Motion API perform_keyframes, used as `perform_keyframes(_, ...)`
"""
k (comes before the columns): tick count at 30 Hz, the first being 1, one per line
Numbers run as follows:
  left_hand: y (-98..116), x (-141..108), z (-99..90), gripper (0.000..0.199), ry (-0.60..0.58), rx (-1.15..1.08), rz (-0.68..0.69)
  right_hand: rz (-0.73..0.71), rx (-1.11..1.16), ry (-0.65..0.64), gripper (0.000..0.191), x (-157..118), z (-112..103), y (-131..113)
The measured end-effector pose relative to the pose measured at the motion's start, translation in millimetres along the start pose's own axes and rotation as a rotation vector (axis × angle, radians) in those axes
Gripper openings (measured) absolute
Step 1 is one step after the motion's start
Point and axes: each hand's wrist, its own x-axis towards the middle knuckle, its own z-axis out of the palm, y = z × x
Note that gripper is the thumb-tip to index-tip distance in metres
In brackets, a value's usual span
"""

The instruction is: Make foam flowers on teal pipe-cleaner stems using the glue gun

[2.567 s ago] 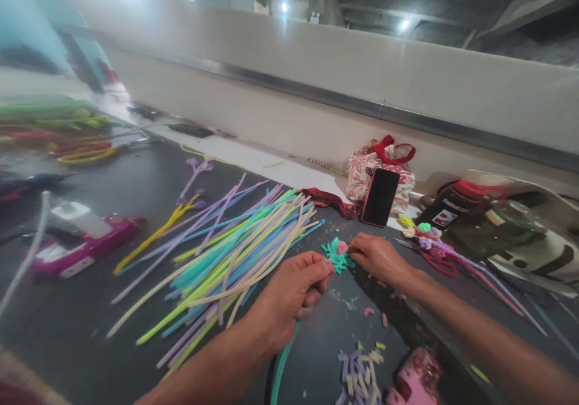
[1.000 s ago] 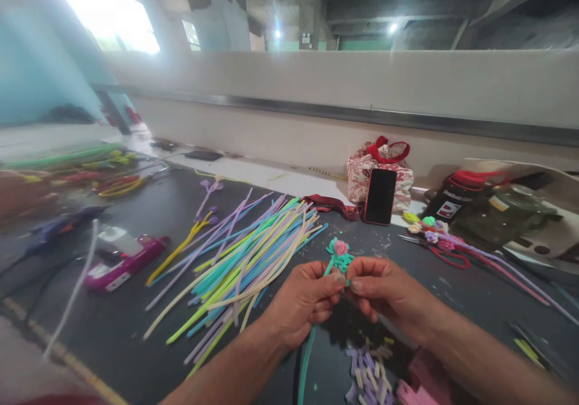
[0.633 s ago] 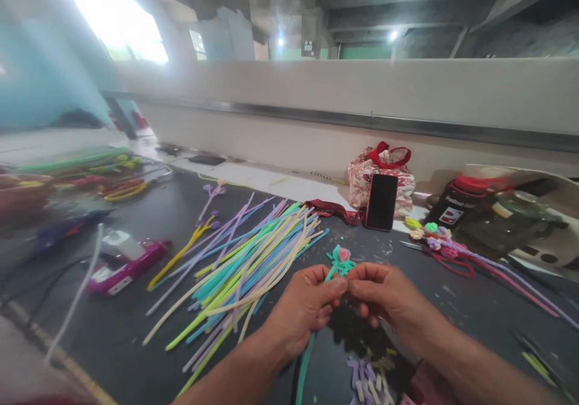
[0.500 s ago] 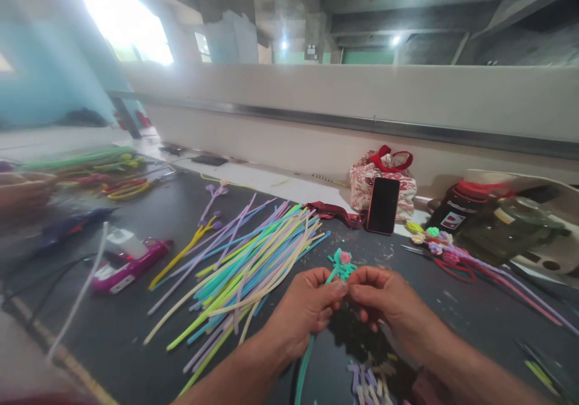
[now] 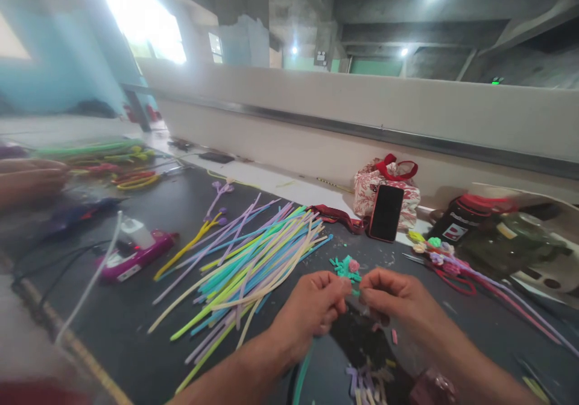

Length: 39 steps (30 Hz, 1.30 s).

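My left hand [image 5: 319, 301] is pinched closed, and a teal pipe cleaner [image 5: 303, 372] trails down from beneath it. Close beside it, my right hand [image 5: 389, 293] has thumb and forefinger pressed together; what lies between them is hidden. Just beyond my fingertips is a cluster of short teal pieces [image 5: 344, 267] with a small pink rosette [image 5: 353, 265] on it. Below my hands lie short cut lilac and cream pieces [image 5: 366, 384] and a small pink piece [image 5: 394, 336].
Long pastel pipe cleaners [image 5: 253, 266] spread to the left, near a magenta glue-gun-like device [image 5: 138, 260]. A phone [image 5: 386, 212] leans on a patterned bag [image 5: 366, 185]. Finished flowers [image 5: 446, 254] and a dark bottle [image 5: 461, 221] sit right. Another person's hand [image 5: 31, 179] is far left.
My hands have drawn slightly apart, the right moving rightward. The teal strip that stood up by my left fingers no longer shows there. The view has shifted a little.
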Motion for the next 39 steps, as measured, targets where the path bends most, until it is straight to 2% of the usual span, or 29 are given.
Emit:
perform_keyframes(5,2,-1,1.2,0.022,0.010,0.015,0.016,-0.362,-0.360,0.064,0.013,-10,-17,-17)
perform_keyframes(8,0,-1,2.9,0.020,0.027,0.048,0.031,-0.481,-0.520,0.107,0.013,-12,-20,-22)
perform_keyframes(12,-2,1,3.8,0.015,0.023,0.102,0.017,-0.498,-0.574,0.177,0.010,-11,-17,-22)
perform_keyframes(22,-3,-3,3.7,0.024,0.030,0.180,0.063,-0.525,-0.597,0.182,0.008,-6,-8,-9)
perform_keyframes(26,-5,-4,3.9,0.024,0.031,0.201,0.084,-0.536,-0.608,0.221,0.009,-7,-7,-7)
perform_keyframes(39,1,-6,6.6,0.017,0.043,0.176,0.069,-0.576,-0.652,0.256,0.009,-9,-7,-8)
